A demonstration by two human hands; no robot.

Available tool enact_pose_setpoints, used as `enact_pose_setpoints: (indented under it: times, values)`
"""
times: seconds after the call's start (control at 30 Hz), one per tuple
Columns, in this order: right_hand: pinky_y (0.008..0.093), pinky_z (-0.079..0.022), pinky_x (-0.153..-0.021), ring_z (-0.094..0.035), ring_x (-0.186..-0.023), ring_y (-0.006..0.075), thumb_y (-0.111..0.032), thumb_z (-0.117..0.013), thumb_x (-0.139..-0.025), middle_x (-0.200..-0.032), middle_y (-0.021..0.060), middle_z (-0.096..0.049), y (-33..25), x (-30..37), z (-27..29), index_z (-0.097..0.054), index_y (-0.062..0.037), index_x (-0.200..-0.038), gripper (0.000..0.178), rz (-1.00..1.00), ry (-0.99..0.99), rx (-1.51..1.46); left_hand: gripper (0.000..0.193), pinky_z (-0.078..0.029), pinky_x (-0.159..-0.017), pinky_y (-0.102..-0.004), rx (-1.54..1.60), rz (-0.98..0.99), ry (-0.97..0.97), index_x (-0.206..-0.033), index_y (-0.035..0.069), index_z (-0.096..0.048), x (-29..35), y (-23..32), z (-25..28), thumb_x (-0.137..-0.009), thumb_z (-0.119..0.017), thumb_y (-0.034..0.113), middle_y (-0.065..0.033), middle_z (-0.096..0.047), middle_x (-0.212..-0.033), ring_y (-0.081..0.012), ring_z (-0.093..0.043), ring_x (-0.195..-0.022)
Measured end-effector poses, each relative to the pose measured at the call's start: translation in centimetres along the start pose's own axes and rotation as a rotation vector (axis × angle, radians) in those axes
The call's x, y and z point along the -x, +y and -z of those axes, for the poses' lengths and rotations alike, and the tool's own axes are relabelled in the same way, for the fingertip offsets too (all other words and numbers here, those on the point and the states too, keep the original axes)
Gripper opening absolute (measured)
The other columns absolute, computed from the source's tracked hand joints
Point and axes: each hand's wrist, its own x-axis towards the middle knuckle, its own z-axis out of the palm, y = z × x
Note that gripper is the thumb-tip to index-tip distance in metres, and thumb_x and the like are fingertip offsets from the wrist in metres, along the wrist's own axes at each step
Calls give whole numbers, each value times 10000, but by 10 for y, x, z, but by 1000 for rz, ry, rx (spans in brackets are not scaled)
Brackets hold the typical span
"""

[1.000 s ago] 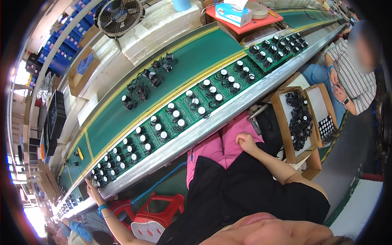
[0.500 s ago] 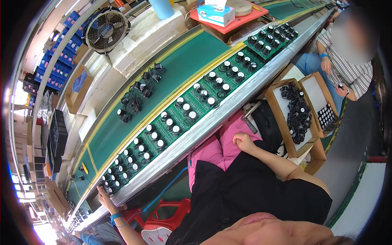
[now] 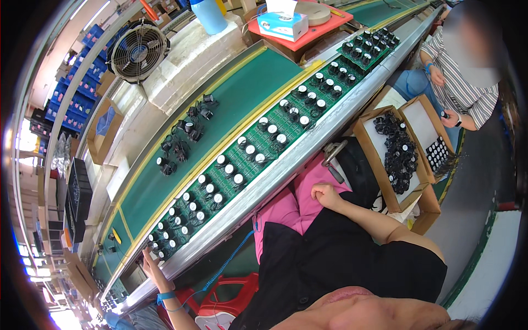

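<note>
The right hand (image 3: 325,194) lies curled in a loose fist on the pink-trousered lap (image 3: 286,206), holding nothing. Just beyond it a row of green circuit boards (image 3: 258,148) with black capacitors sits along the conveyor belt (image 3: 242,93). The left hand is out of sight.

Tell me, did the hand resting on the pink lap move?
No. The right hand still rests curled on the pink lap, just as near the cardboard box of black parts as before.

An electronics factory: a green conveyor belt (image 3: 242,93) carries circuit boards (image 3: 258,146) past seated workers
</note>
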Motion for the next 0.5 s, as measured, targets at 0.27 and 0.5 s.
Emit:
enact_pose_setpoints:
  times: [0.27,0.5]
  values:
    - [321,-441,-570,-583,-611,220,123,-427,-685,-630,105,-581,1,2,0,-545,3,-671,169,6,14,-2,573,-501,-788,-313,-18,-93,-163,-1295,16,-504,10,23,-31,-963,-387,469,-142,-540,-1248,-253,-629,-913]
    - [344,-447,-568,-593,-624,253,88,-436,-704,-653,121,-586,2,4,1,-543,-1,-698,140,1,0,-14,575,-469,-850,-329,65,-98,-233,-1326,17,-465,29,46,-55,-964,-396,457,-148,-508,-1292,-286,-628,-940]
